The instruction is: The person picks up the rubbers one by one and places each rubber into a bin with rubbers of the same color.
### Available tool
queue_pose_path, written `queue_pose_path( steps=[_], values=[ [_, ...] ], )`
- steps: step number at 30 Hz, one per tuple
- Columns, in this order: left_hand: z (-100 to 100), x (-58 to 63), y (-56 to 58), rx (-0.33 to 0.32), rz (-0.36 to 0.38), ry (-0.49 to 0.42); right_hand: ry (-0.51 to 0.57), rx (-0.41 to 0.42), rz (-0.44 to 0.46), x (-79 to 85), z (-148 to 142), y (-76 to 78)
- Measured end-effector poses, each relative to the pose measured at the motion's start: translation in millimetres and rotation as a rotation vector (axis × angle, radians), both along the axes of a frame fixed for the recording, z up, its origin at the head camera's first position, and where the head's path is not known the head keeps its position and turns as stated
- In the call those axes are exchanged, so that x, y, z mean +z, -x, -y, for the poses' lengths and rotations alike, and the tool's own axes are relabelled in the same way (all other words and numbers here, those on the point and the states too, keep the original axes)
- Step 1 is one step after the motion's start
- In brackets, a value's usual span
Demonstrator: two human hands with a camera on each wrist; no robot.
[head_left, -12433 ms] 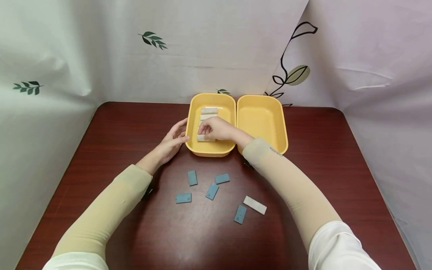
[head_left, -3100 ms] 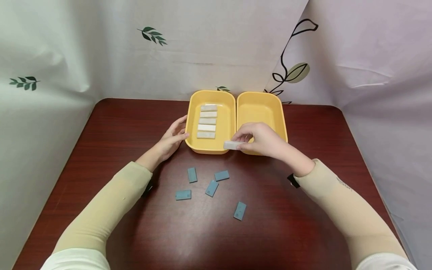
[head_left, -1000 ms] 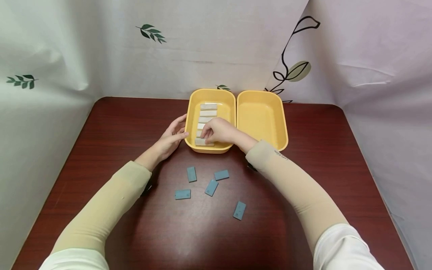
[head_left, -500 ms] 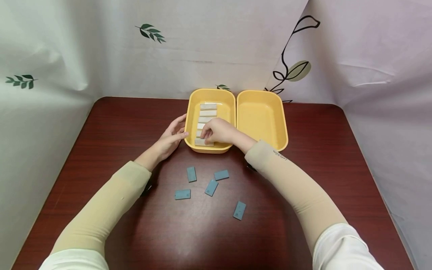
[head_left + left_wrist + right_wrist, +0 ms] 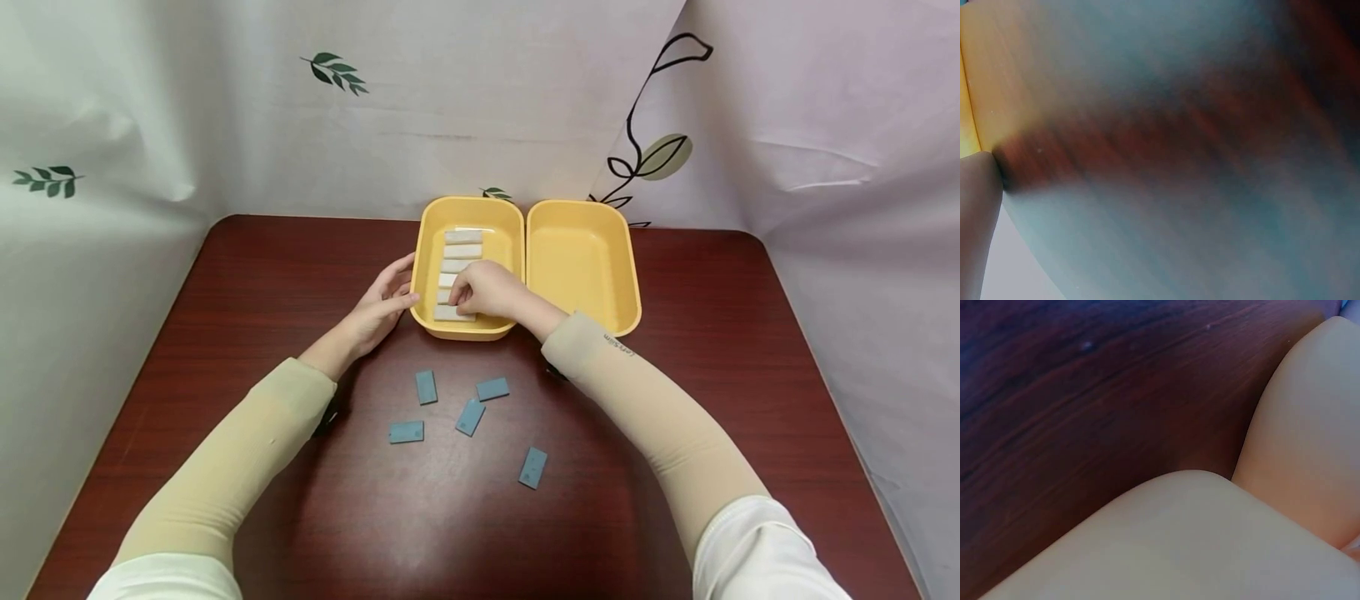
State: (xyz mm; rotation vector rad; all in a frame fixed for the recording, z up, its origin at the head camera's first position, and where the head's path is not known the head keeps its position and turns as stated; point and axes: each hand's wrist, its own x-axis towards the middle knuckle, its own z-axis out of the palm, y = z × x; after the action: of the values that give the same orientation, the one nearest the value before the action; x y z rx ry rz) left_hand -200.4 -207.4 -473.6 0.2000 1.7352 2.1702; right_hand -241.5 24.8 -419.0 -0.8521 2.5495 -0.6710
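My left hand [image 5: 375,315] rests against the left wall of a yellow tray [image 5: 465,335], thumb at its rim, fingers along the outer side. In the left wrist view a finger [image 5: 977,212] touches the tray's yellow edge. Inside this tray, my right hand [image 5: 497,290] pinches the right end of a white rectangular block [image 5: 450,313], the nearest in a column of several similar white blocks [image 5: 462,251]. The curled fingers partly cover the block behind it. The right wrist view shows mostly the hand's skin [image 5: 1166,537] against dark wood; the fingertips are hidden there.
A second yellow tray [image 5: 581,250] stands against the first on its right. Several blue-grey rectangular tiles [image 5: 470,417] lie scattered on the dark red wooden table [image 5: 360,533] in front. Pale cloth [image 5: 465,100] hangs behind the back edge.
The loose white block from the table was carried by my right hand into the left tray and set nearest in the column. In the last half second it shifted slightly backward. My left hand stays put.
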Motion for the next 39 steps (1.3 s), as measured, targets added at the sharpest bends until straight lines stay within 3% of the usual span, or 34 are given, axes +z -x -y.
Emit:
queue_pose_path(
  steps=[25, 39],
  values=[
    [-3, 4.8, 0.3, -0.006, -0.004, -0.005, 0.011, 0.005, 0.036, 4.3, -4, 0.0],
    [0, 0.6, -0.8, -0.006, -0.012, -0.015, 0.126, -0.048, -0.040, 29.8, -30, 8.4]
  ],
)
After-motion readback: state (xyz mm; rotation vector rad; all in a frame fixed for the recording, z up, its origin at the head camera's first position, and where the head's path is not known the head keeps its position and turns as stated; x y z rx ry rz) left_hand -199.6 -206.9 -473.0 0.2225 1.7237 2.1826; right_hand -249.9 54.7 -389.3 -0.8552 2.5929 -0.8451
